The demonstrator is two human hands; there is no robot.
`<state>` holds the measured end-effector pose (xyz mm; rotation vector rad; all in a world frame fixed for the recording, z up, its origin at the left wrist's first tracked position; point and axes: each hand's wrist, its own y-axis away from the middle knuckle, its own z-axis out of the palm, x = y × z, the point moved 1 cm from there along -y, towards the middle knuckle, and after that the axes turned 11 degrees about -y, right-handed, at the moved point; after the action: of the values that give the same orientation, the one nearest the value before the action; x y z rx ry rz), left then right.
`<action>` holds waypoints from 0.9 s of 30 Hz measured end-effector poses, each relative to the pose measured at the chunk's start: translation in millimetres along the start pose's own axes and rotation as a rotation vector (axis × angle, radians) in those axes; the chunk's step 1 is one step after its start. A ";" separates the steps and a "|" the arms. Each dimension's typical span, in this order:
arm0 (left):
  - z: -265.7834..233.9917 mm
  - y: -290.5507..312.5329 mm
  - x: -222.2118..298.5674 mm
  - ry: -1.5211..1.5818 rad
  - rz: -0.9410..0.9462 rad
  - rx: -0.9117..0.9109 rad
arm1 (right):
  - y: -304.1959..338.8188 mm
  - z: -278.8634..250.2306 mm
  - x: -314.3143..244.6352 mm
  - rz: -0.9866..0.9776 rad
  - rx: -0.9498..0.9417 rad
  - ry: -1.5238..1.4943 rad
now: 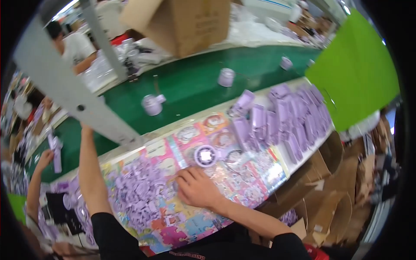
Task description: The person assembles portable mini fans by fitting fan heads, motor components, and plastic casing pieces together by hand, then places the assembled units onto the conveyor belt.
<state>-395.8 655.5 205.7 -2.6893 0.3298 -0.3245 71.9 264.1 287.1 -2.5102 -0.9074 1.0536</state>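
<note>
My right hand rests low over the colourful printed sheet on the bench, its fingers curled together; whatever they hold, if anything, is hidden. Just beyond it lies a round lilac part with a white square in its middle and a short arm at its side. To the left of that hand spreads a heap of small lilac plastic pieces. My left hand reaches out over the green conveyor belt; a grey metal post covers most of it, so its fingers do not show.
Lilac housings stand packed at the bench's right end. Several lilac assemblies, one a rounded unit, sit on the belt. The slanted grey post crosses the left side. A cardboard box, a green panel and a co-worker's hand surround the bench.
</note>
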 end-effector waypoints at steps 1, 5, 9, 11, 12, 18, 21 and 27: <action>20.9 -2.4 6.6 0.312 -0.011 0.019 | 2.7 -3.3 2.6 0.049 0.011 0.031; 15.0 14.6 -26.9 1.119 -0.148 0.073 | 0.0 -5.5 0.6 0.018 0.023 0.021; -16.3 19.4 64.2 -0.584 0.237 -0.017 | 3.3 -4.7 12.3 0.054 0.027 0.053; -91.3 29.4 51.1 -0.779 0.023 -0.404 | -6.3 -0.2 -1.2 -0.019 0.061 0.004; -97.2 25.6 137.4 -0.658 -0.087 -0.427 | 4.3 -4.7 12.8 0.033 0.068 0.053; -246.7 120.8 229.1 -0.464 -0.265 -0.430 | 4.5 -4.0 -1.5 0.033 0.156 -0.044; -283.5 184.3 286.2 -0.181 -0.169 -0.450 | 5.2 1.2 -3.8 0.023 0.178 -0.041; -250.4 258.3 411.7 0.266 0.305 -0.645 | 12.0 0.0 14.1 0.012 0.192 -0.073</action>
<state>-121.8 220.4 391.5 -3.1391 1.0726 -0.5608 84.9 263.9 273.9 -2.3359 -0.7714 1.1829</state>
